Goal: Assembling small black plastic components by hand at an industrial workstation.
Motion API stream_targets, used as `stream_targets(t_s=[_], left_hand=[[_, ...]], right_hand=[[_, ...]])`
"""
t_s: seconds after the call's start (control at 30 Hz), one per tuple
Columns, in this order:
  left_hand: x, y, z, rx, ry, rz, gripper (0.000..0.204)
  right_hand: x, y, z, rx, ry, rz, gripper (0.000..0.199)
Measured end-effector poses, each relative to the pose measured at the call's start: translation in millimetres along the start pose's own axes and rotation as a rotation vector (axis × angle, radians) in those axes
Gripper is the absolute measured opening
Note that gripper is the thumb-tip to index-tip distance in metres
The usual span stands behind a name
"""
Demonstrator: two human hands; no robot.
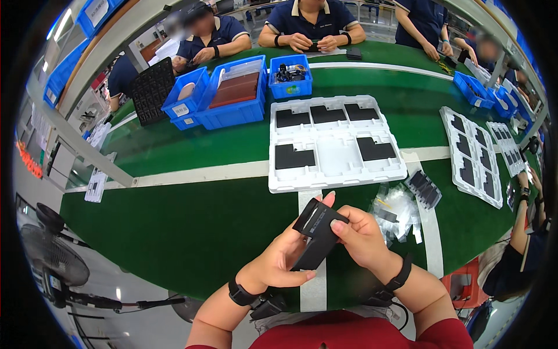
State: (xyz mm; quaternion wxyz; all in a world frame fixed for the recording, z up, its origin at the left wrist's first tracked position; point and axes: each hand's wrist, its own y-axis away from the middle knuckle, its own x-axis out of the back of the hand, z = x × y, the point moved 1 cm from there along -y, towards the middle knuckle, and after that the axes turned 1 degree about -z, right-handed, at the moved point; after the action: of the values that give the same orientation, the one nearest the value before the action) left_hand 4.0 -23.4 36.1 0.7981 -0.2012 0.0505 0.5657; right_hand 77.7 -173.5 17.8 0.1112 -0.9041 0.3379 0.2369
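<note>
Both of my hands hold a flat black L-shaped piece [321, 239] up over the near part of the green table, tilted, with pale print at its upper end. My left hand [274, 256] supports it from the left side, thumb along its lower edge and a fingertip showing past its top. My right hand [363, 235] pinches its right edge, thumb on the face. Just beyond lies a white tray [340, 152] with similar black L-shaped pieces [294, 156] in most of its compartments; bare plastic shows in the front middle one.
Clear plastic scraps [401, 218] and a dark ribbed piece [424, 188] lie right of my hands. Blue bins [238, 113] stand at the far left, a smaller blue bin [290, 87] beside them. More filled trays [468, 151] sit at the right. Co-workers [314, 26] sit across the table.
</note>
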Motion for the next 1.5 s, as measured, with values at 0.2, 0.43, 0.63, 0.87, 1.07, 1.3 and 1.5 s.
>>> stream_targets(t_s=[0.2, 0.43, 0.63, 0.87, 1.07, 1.3, 1.5], left_hand=[[-1, -3, 2, 0.023, -0.074, 0.053, 0.106], [-5, -1, -1, 0.039, 0.001, 0.137, 0.110], [10, 1, -2, -0.181, -0.578, 0.105, 0.090], [15, -6, 10, -0.306, -1.445, 0.260, 0.047], [10, -8, 0, -0.419, -1.421, 0.417, 0.028], [14, 1, -3, -0.476, -1.514, 0.456, 0.024], [19, -3, 8, -0.442, -1.205, 0.431, 0.054]], right_hand=[[2, 0, 2, 0.040, 0.133, 0.071, 0.014], [3, -1, 5, 0.026, 0.139, 0.082, 0.014], [-3, 1, 2, 0.039, 0.188, 0.133, 0.011], [2, 2, 4, 0.152, 0.447, 0.213, 0.014], [-6, 3, -2, 0.290, 0.776, 0.221, 0.014], [-5, 6, 1, 0.302, 0.654, 0.311, 0.014], [-2, 4, 0, 0.226, 0.418, 0.299, 0.015]])
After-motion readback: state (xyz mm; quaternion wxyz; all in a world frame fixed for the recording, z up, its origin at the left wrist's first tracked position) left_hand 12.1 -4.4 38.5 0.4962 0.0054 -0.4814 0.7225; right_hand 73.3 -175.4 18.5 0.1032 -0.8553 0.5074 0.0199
